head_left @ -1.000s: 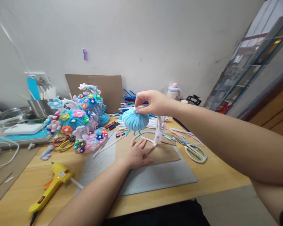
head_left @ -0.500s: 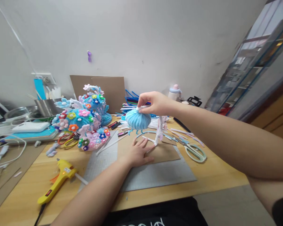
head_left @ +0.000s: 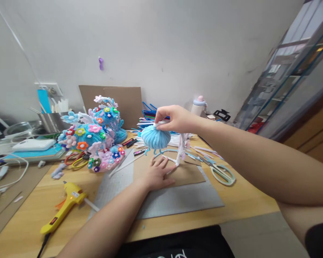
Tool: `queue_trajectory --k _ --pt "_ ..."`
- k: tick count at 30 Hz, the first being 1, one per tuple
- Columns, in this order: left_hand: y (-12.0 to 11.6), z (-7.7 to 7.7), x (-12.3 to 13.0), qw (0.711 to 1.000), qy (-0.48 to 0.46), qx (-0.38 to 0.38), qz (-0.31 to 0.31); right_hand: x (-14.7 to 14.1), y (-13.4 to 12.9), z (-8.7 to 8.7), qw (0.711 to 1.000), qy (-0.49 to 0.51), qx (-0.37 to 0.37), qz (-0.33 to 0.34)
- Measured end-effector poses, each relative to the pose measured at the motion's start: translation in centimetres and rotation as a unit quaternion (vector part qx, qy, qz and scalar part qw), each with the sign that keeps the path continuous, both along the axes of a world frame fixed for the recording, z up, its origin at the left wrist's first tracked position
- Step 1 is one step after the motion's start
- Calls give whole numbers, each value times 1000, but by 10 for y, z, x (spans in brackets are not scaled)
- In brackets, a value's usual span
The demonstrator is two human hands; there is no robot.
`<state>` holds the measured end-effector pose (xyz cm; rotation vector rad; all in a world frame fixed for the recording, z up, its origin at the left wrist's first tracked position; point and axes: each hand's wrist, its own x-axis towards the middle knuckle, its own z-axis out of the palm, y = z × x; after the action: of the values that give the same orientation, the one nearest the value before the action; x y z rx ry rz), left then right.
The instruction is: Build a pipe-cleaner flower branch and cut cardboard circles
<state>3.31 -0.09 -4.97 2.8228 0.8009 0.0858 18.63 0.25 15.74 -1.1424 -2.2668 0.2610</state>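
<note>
Pinch grip, R hand (head_left: 172, 117): thumb + forefinger clamped on white top of blue puff (head_left: 156, 138), ctr of frame; puff ribbed, dome-shaped, w/ curled blue ends hanging below, held up clear of the work surface; L hand (head_left: 160, 175), just below ctr: palm down, fingers spread apart, on brown cardboard (head_left: 190, 177); index tip at foot of white stem (head_left: 181, 150), which stands approx. upright R of ctr; cardboard on grey mat (head_left: 177, 209), lower ctr.

Also: scissors, pale green handles (head_left: 223, 175), R of ctr, beside mat; glue gun, yellow (head_left: 67, 204), lower L, on wooden table (head_left: 247, 202); flower-covered pieces, multicol. (head_left: 82, 138), L of ctr, partly overlapping in view; yellow-handled scissors (head_left: 79, 163), just beside same; pipe cleaners, asst. cols. (head_left: 174, 141), behind puff; cardboard sheets (head_left: 123, 104), propped vs. wall, upper L of ctr; metal cup w/ sticks (head_left: 52, 122), mid L; bottle, pale body, pink knob (head_left: 198, 107), R of ctr, behind R wrist; purple bow (head_left: 101, 63), on wall, upper L.
</note>
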Motion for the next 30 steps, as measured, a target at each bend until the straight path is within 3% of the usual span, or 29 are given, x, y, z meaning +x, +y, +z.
queue_trajectory --k 30 --pt "1 -1 0 1000 -6 -2 -2 2 5 5 1000 2 -30 -2"
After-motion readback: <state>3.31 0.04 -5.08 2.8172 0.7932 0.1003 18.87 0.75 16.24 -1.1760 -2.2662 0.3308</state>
